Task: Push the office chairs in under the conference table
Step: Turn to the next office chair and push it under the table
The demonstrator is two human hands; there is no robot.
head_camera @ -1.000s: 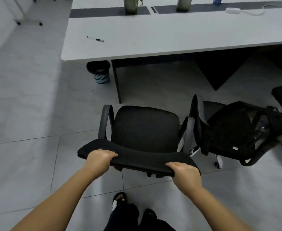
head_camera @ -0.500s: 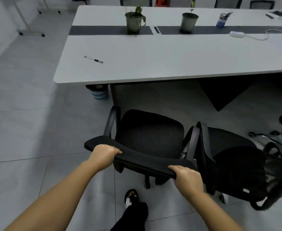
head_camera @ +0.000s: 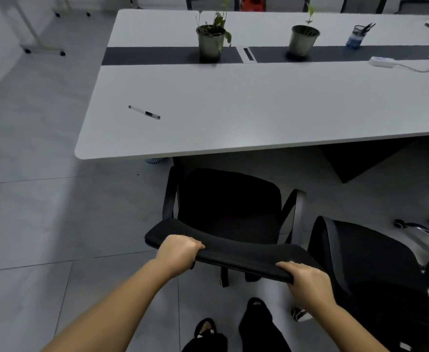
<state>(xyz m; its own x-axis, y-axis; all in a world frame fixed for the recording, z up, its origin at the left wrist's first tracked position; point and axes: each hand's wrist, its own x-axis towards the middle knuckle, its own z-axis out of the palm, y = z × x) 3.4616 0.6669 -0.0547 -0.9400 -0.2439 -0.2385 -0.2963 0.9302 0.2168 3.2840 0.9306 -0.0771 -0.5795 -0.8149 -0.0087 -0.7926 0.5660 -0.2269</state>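
A black office chair (head_camera: 230,204) with armrests faces the grey conference table (head_camera: 259,118), its seat front just short of the table's near edge. My left hand (head_camera: 179,251) grips the left end of its backrest top. My right hand (head_camera: 307,279) grips the right end. Both hands are closed around the padded top rail. A second black chair (head_camera: 368,260) stands turned sideways just to the right, close to the first chair's right armrest.
On the table lie a pen (head_camera: 144,112), two potted plants (head_camera: 211,38), a pen cup (head_camera: 357,35) and a white power strip (head_camera: 382,61). A blue bin (head_camera: 155,161) peeks from under the table's left corner. A dark table leg panel (head_camera: 360,158) sits right. My feet stand behind the chair.
The chair has rolled forward toward the table with both hands holding its backrest. The table edge now lies much nearer the seat, and the second chair has fallen behind to the right.
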